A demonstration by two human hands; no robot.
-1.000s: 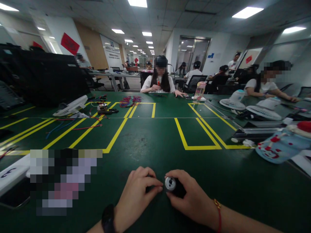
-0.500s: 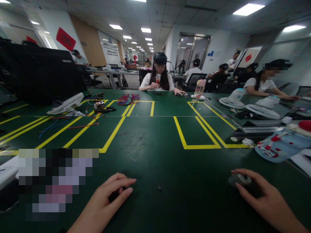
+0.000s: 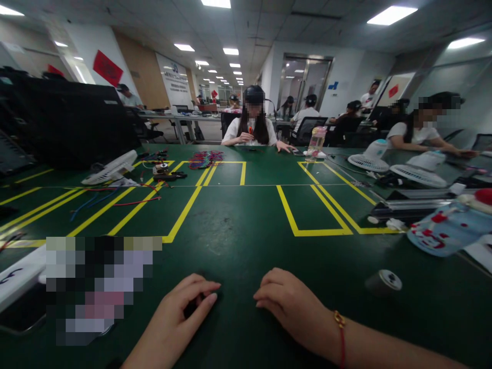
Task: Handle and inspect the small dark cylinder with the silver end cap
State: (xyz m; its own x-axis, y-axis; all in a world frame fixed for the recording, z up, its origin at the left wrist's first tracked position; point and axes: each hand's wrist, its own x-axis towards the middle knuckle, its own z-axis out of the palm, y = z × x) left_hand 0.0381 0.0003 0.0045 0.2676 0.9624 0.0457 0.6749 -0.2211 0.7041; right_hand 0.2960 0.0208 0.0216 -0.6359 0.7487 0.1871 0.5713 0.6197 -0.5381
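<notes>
My left hand (image 3: pixel 184 310) rests on the green table (image 3: pixel 215 256) with its fingers curved. A small gap shows between thumb and forefinger, and nothing is visible in it. Opposite it, my right hand (image 3: pixel 288 302) reaches to the middle with its fingers bent together and pointing left. Whatever lies at or under its fingertips is hidden. A red string bracelet (image 3: pixel 340 324) circles the right wrist. To the right of that hand a silver metal cylinder, like a small motor (image 3: pixel 386 283), stands on the table, untouched.
At the right are a blue cartoon-patterned bottle (image 3: pixel 442 233), metal profiles (image 3: pixel 407 205) and white fans (image 3: pixel 418 171). Wires (image 3: pixel 205 159) and a white fan (image 3: pixel 111 166) lie at the left. A co-worker (image 3: pixel 251 120) sits across the table. Yellow tape (image 3: pixel 323 232) marks its surface.
My right hand has let go of the metal cylinder and moved left to the middle. A tiny dark part seen there before is now out of sight. My left hand has hardly moved.
</notes>
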